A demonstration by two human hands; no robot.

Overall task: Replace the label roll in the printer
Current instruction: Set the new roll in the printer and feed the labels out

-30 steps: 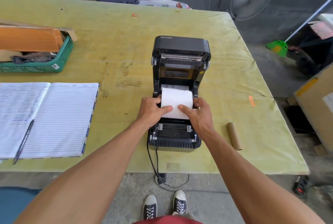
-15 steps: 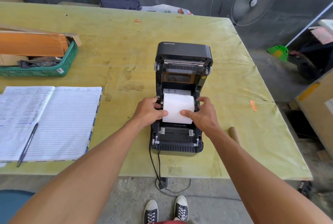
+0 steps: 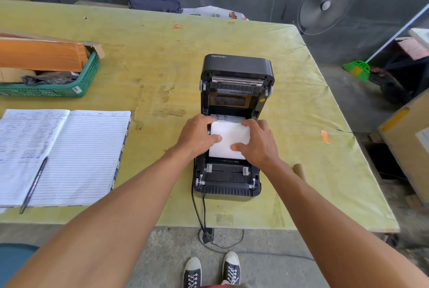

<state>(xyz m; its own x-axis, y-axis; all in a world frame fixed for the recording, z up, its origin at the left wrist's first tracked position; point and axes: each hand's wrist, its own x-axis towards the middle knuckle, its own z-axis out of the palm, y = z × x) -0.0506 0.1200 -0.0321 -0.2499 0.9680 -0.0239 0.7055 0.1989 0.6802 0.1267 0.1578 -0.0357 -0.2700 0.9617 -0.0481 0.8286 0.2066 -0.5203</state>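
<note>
A black label printer [image 3: 236,67] stands on the yellow-green table with its lid tipped up and back. A white label roll [image 3: 228,140] lies in the open bay behind the paper guides. My left hand [image 3: 197,135] grips the roll's left end, thumb across its front. My right hand [image 3: 258,142] grips the right end the same way. The roll's ends and the holders beside them are hidden by my fingers. An empty brown cardboard core [image 3: 299,170] lies on the table right of the printer, partly behind my right forearm.
An open lined notebook [image 3: 76,155] with a pen [image 3: 33,185] lies at the left. A green basket [image 3: 69,86] holding cardboard sits at the far left. The printer's cable [image 3: 197,213] drops over the table's near edge. Boxes and a fan stand off to the right.
Both hands have moved the roll down and back into the printer's bay. It sits lower between the side walls than a second ago.
</note>
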